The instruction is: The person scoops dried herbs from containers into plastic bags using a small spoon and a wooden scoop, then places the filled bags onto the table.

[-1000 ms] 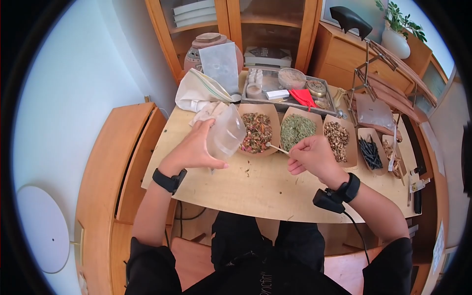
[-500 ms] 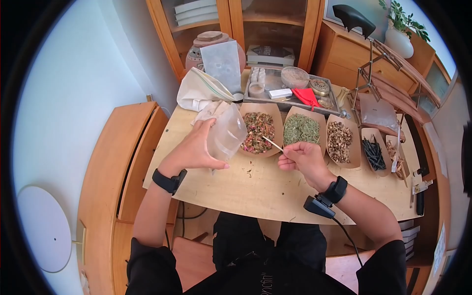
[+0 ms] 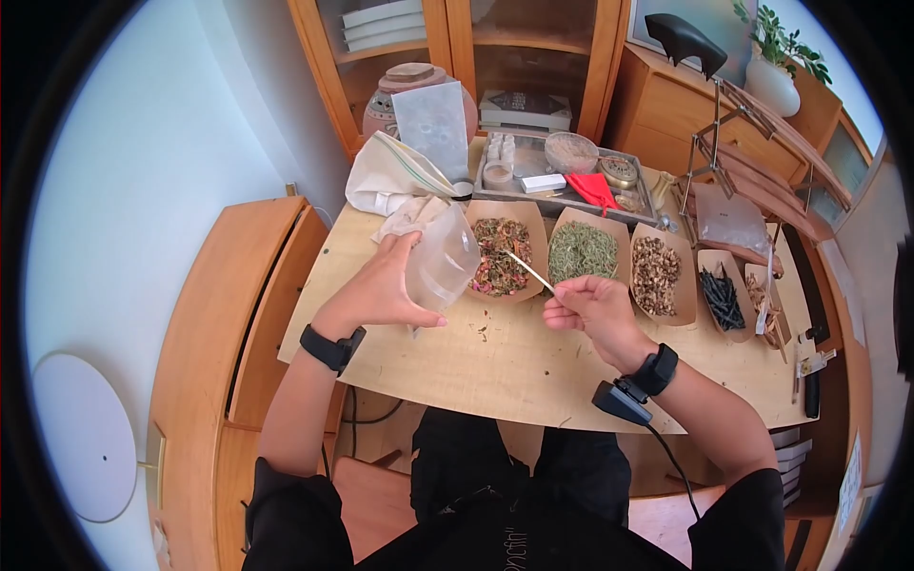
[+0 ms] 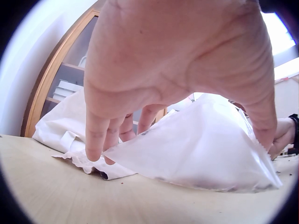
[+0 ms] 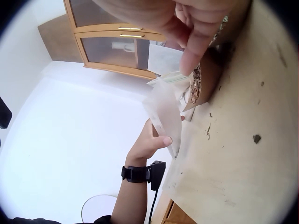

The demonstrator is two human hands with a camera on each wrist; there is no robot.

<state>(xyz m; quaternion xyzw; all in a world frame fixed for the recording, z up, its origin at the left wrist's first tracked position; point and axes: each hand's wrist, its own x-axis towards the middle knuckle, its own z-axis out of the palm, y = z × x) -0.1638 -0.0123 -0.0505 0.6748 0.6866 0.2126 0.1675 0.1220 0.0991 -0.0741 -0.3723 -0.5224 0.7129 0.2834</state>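
My left hand (image 3: 376,285) holds a translucent bag (image 3: 443,257) between thumb and fingers, its side edges pressed so that it bulges. In the left wrist view the bag (image 4: 201,154) reaches down close to the tabletop. Between thumb and forefinger my right hand (image 3: 598,309) pinches a thin pale stick (image 3: 533,273). The stick's far tip overlaps the reddish-brown dried flower mix (image 3: 497,271) in a brown paper tray (image 3: 534,243). Seen from the right wrist, the curled fingers (image 5: 198,42) hide the stick.
Right of the mix stand paper trays of green dried herb (image 3: 583,252), brown chopped pieces (image 3: 657,276) and dark strips (image 3: 722,295). Behind them lies a grey tray (image 3: 552,202) with jars and a red pouch (image 3: 592,188). A white zip bag (image 3: 395,176) is at back left.
My right hand has shifted slightly left, and the stick's tip has moved up and left across the flower mix. The left hand keeps its hold on the bag, almost still.
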